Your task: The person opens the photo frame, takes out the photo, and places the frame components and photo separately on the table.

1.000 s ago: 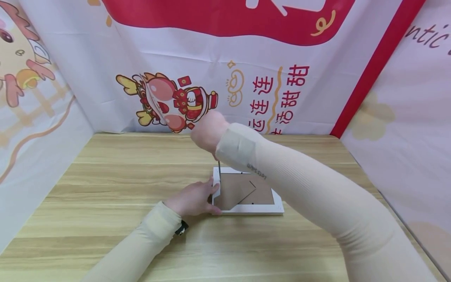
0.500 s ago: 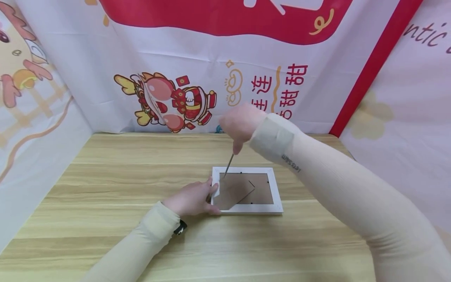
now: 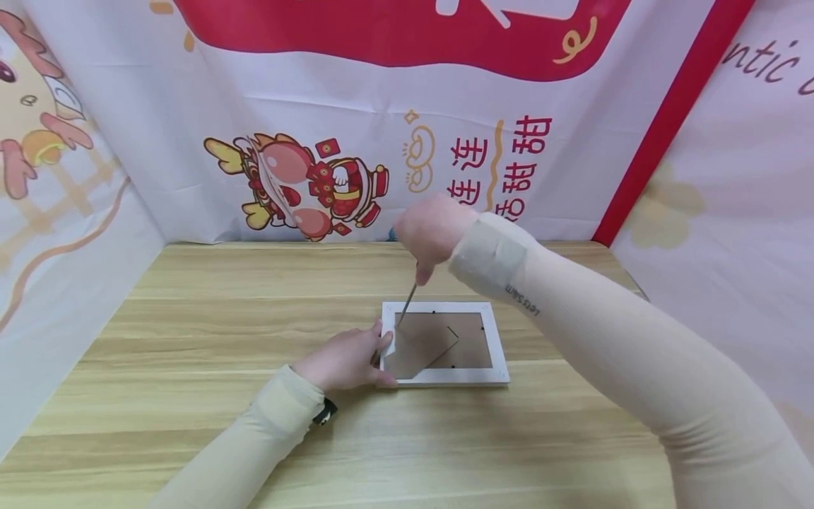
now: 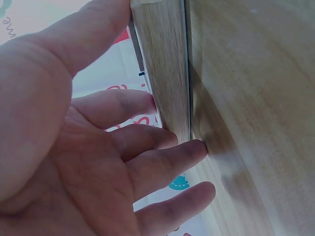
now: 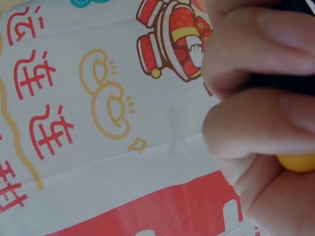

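Observation:
On the table lies a picture frame (image 3: 500,353), back up, with a white rim, a brown backing board (image 3: 467,350) and small black tabs along the board's edge. My left hand (image 3: 346,359) steadies the frame's left end, its fairly straight fingers and thumb touching the rim and side. The left wrist view shows the frame's wood-grained side (image 4: 165,64) close up. Above the frame, my right hand (image 3: 435,230) grips a screwdriver (image 3: 407,304); its thin metal shaft slants down to the board's left edge. Curled fingers hide most of its black and yellow handle (image 5: 300,162).
The wooden table (image 3: 222,318) runs back to a white printed cloth (image 3: 356,92) with red lettering and a cartoon figure. Printed cloth also hangs at both sides. A dark band (image 3: 324,411) sits at my left wrist.
My right hand has moved to the right, and the screwdriver's shaft has gone from near upright to slanted, its tip still by the board's left edge. My left hand stays on the frame.

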Demonstrator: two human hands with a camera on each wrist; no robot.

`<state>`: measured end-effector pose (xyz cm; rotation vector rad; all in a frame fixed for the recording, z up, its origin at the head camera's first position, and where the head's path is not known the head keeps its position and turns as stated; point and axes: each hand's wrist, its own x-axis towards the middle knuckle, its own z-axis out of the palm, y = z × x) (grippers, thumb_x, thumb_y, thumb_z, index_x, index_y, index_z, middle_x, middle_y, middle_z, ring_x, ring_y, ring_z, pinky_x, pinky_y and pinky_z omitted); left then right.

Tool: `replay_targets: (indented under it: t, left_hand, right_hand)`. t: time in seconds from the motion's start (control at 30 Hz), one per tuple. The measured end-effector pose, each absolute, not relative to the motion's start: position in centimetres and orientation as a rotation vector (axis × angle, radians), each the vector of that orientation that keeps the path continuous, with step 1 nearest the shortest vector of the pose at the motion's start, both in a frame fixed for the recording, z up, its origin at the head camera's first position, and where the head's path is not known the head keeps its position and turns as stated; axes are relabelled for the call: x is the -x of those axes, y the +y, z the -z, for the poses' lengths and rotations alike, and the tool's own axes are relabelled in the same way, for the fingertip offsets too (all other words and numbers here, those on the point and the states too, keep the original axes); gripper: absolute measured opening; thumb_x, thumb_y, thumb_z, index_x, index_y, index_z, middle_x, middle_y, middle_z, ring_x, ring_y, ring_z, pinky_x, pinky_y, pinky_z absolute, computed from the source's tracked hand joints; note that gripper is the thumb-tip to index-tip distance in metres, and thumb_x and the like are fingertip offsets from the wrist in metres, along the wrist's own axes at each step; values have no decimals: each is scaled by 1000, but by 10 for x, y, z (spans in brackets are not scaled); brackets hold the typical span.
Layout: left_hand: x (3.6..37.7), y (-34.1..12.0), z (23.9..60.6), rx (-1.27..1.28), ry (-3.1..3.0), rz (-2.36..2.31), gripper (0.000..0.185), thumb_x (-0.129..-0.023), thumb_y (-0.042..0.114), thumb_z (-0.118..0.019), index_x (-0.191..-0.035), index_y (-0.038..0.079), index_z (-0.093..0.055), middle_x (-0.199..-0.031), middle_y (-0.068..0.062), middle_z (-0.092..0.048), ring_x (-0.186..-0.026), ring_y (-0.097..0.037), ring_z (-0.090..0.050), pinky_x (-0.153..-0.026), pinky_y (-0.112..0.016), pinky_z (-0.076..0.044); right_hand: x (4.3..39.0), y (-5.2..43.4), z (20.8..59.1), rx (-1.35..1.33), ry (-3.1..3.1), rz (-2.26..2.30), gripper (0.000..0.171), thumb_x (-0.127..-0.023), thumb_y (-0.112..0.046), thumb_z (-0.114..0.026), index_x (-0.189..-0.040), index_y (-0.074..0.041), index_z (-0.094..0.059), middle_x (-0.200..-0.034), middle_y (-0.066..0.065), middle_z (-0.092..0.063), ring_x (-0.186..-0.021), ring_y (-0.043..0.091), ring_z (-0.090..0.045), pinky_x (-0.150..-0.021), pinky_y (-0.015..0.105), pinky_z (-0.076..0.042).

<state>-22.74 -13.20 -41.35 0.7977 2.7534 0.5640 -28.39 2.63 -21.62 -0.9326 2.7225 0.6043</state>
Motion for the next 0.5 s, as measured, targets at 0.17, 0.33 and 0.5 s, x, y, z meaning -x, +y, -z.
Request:
replay_targets:
  t: [0.17,0.33,0.5]
  left_hand:
    - [226,-132,411,-817,2743,-563,86,-79,43,-83,-142,-5,-49,-110,-17,-64,-73,-18,-55,-70,-33,-48]
    - [226,-133,412,-820,2736,-558,90,-79,43,-82,-144,-7,-45,-124,-29,-59,-68,-18,-51,-66,-33,-46]
    - [226,-134,415,-820,2737,-561,89,-80,44,-82,-143,-7,-46,-144,-34,-41,-89,-26,-63,-81,-38,-52]
  right_hand:
    - [282,18,220,1018,2713,-652,36,-72,-36,-89,-95,-18,-68,-82,-7,-65,-80,13,-60,-74,28,-50]
    - [277,0,219,1063,2698,-746,41,-71,-28,-91,-105,-17,-70,-91,-5,-66,-88,15,-58,-86,32,-50]
    - [275,-23,218,1044,2613,-941,44,-75,-27,-89,-112,-18,-68,-97,-4,-67,-90,14,-59,-89,32,-51]
